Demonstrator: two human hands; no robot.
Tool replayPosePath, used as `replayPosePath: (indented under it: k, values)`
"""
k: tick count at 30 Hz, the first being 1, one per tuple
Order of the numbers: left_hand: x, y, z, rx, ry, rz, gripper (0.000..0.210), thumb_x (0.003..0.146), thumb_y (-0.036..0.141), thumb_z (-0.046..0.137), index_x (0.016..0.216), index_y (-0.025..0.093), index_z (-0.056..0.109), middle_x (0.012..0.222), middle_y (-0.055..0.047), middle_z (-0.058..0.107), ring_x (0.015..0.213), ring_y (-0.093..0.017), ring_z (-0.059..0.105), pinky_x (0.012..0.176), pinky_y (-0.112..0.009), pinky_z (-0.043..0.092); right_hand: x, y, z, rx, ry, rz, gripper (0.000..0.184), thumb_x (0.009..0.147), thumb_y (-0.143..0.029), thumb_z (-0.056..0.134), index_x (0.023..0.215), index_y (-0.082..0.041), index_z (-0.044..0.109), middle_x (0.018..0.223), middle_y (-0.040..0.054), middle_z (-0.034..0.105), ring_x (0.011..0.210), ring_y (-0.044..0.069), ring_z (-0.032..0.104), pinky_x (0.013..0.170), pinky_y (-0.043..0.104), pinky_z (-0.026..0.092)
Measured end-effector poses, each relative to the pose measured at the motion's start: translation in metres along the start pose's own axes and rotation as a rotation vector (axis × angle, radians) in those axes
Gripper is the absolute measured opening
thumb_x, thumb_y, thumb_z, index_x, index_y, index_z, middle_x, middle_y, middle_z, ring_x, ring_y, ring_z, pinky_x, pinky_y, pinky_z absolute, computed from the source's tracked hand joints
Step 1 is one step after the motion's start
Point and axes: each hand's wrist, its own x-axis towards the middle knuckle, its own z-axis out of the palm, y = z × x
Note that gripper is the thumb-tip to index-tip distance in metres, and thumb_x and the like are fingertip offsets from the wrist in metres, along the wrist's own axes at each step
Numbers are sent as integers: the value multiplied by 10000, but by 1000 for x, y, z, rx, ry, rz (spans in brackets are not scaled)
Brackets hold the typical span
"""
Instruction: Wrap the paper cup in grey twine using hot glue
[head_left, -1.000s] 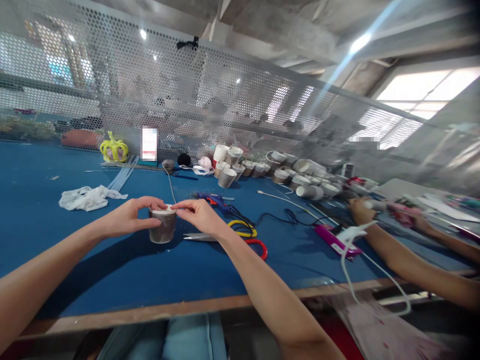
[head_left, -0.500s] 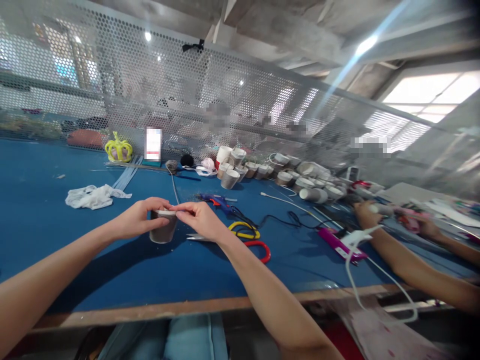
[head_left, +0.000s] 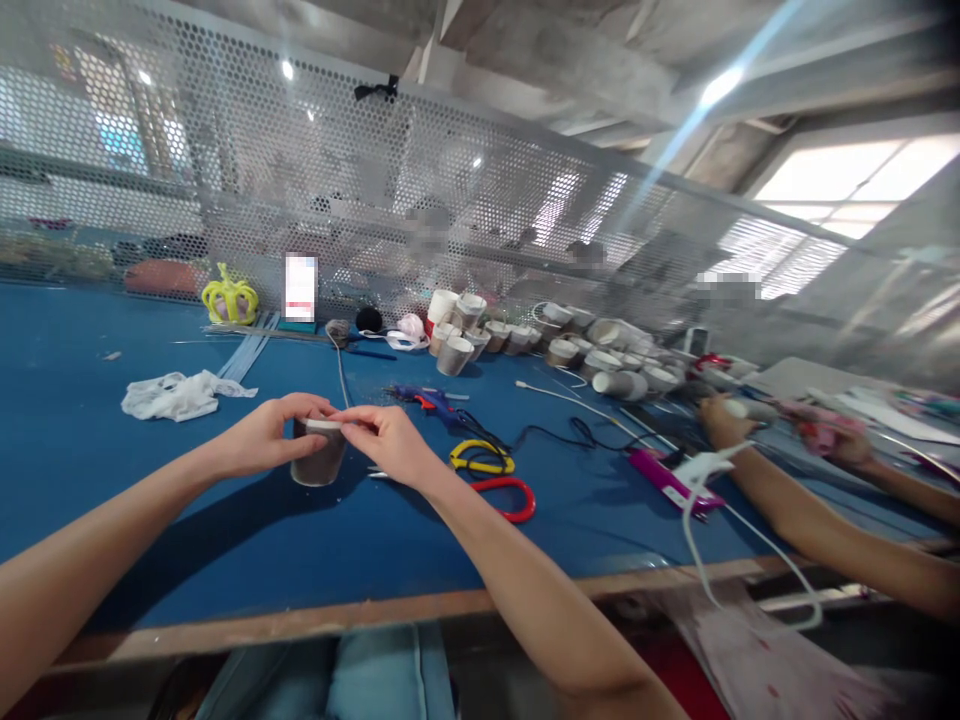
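A grey cup (head_left: 319, 462) with a pale rim stands upright on the blue tabletop in front of me. My left hand (head_left: 277, 435) is closed around its left side, thumb across the front and fingers over the rim. On the right of the rim, my right hand (head_left: 386, 440) pinches with thumb and fingers. A grey cord (head_left: 342, 375) runs from a small ball of grey cord (head_left: 337, 332) down to those fingertips. Scissors with red and yellow handles (head_left: 517, 500) lie by my right forearm, their blades partly hidden under it. Beyond them rests a blue glue gun (head_left: 427, 398).
Several cups (head_left: 454, 355) stand grouped along the perforated screen (head_left: 480, 220). White cloth (head_left: 180, 395) lies left, near a lit phone (head_left: 301, 288) and a yellow crown-shaped item (head_left: 229, 300). Right are a purple power strip (head_left: 671, 482), cables and a co-worker's hands (head_left: 726, 422).
The whole view has shifted slightly, so most things sit a little further left. Both hands stay at the cup's rim, with the right fingers moved only slightly. The co-worker's hands have barely moved.
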Motion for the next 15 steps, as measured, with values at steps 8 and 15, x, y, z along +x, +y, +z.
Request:
replayPosePath:
  k: [8,15]
  values:
    - [-1,8,7,-4,89,-29,147,714,273,465,711,154,552,1022,-78,606,927,-185,553,807,-305,431,-4,-4,6,-30,43,-12,255,747,-177,462,911,-109,645,583,-2,544,461,52,339,446,186,286]
    - [-2,11,6,-60,83,-39,114,695,233,458,621,156,497,1038,-79,599,878,-189,564,788,-324,430,-4,-3,7,-46,44,-23,249,748,-181,467,920,-123,636,629,9,571,481,62,376,474,196,319]
